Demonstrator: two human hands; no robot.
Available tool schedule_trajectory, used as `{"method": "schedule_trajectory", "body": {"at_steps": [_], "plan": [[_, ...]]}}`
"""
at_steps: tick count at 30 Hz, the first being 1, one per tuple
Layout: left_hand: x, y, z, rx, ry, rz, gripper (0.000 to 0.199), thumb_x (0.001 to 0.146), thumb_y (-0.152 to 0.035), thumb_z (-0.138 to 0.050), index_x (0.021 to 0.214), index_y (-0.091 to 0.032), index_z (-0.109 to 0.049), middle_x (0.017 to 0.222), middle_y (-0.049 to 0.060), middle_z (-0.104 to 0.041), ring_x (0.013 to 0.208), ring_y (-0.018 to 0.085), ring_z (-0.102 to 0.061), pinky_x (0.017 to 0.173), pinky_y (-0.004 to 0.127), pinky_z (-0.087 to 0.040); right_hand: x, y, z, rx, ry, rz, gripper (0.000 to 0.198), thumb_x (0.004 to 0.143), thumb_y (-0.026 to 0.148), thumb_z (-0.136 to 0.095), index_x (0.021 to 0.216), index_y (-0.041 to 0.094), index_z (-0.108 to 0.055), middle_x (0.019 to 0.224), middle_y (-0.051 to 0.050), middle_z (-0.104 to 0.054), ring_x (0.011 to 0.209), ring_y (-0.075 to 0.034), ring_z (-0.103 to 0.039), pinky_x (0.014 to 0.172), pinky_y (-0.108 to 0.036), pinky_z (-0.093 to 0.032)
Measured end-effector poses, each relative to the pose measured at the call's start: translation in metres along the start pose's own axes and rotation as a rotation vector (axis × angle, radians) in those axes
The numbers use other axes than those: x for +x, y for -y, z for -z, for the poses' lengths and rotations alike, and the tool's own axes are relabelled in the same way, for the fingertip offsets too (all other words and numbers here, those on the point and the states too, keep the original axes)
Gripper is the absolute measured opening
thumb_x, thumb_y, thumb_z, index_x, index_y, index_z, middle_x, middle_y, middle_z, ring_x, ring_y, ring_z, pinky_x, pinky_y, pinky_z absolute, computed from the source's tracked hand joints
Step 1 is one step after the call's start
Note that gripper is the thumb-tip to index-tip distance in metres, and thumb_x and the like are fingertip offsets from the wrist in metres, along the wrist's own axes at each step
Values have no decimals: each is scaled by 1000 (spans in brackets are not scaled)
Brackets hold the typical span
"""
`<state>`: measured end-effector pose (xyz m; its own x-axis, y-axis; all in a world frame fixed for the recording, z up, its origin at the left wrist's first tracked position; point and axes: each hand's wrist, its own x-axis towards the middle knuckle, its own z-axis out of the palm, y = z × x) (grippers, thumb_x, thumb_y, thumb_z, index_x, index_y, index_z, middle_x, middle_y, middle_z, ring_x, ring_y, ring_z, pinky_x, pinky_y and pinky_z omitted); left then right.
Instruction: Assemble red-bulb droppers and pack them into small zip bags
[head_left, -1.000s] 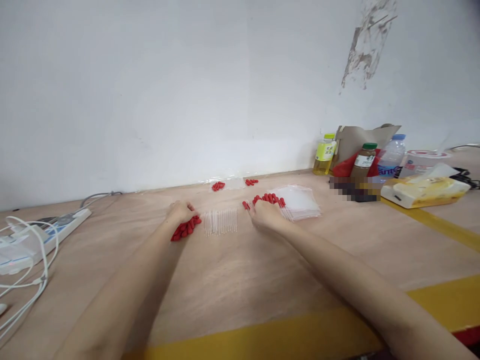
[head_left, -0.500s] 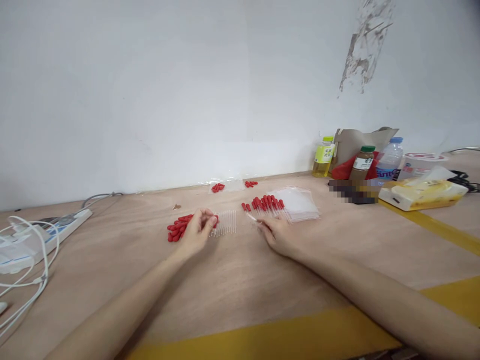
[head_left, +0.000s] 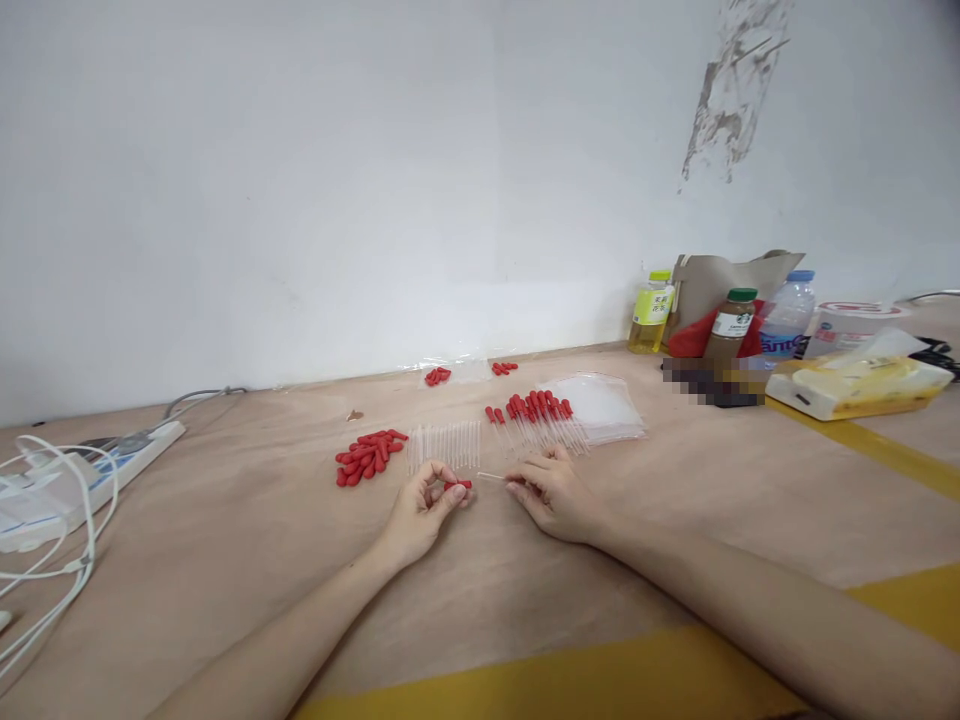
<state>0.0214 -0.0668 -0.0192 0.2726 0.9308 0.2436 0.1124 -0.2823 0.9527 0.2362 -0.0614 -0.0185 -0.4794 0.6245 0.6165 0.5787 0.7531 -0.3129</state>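
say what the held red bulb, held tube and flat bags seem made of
Red bulb, left hand: probably rubber, matte, from its dull, even red.
Tube, right hand: smooth-looking glass or plastic, pale and see-through; too small to tell which.
Flat bags: likely plastic film, smooth, from their translucent look.

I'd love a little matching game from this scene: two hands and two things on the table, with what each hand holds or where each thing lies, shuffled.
1. Left hand
2. Right hand
3. Power strip
4. Tissue pack

A. On the right side of the picture
B. Holds a thin clear tube
C. On the left side of the picture
D. Holds a red bulb

Pairs: 1-D; 2-B; 3-C; 4-A
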Motion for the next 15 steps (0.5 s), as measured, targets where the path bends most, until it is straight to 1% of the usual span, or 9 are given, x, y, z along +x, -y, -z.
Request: {"method": "schedule_trajectory", "body": {"at_steps": [4,6,8,11,15], "plan": [[0,-2,-2,143,-42,-95,22,78,-33,-56,90,-17,-46,78,2,-58,74,14,-57,69,27,-45,0,1,-1,-12,4,19,21,85,24,-40,86,17,-60,78,-3,-63,68,-12,-52,75,-31,-26],[0,-3,-1,211,-35,-105,21,79,-32,-53,93,-17,-49,78,2,-58,73,14,-55,67,26,-44,0,2,-1,-18,18,33,22,85,24,-40,86,17,-60,76,-3,-63,69,-12,-52,75,-31,-26],[-1,-2,-1,238,-16,-84,22,81,-33,-50,95,-16,-52,76,3,-58,69,14,-55,64,25,-44,0,3,0,-24,28,47,23,85,24,-39,87,17,-61,74,-3,-63,69,-12,-52,75,-31,-26],[-2,0,-1,269,32,-54,24,81,-34,-49,94,-15,-56,70,2,-58,62,13,-53,58,24,-43,0,4,1,-35,39,58,23,86,23,-39,88,18,-61,74,-3,-62,68,-12,-52,75,-30,-26],[-4,-1,-2,400,43,-106,23,81,-35,-49,85,-16,-61,68,1,-59,60,13,-52,55,22,-41,1,3,1,-36,65,66,21,85,22,-41,86,19,-62,74,-2,-62,67,-11,-51,73,-30,-26]]}}
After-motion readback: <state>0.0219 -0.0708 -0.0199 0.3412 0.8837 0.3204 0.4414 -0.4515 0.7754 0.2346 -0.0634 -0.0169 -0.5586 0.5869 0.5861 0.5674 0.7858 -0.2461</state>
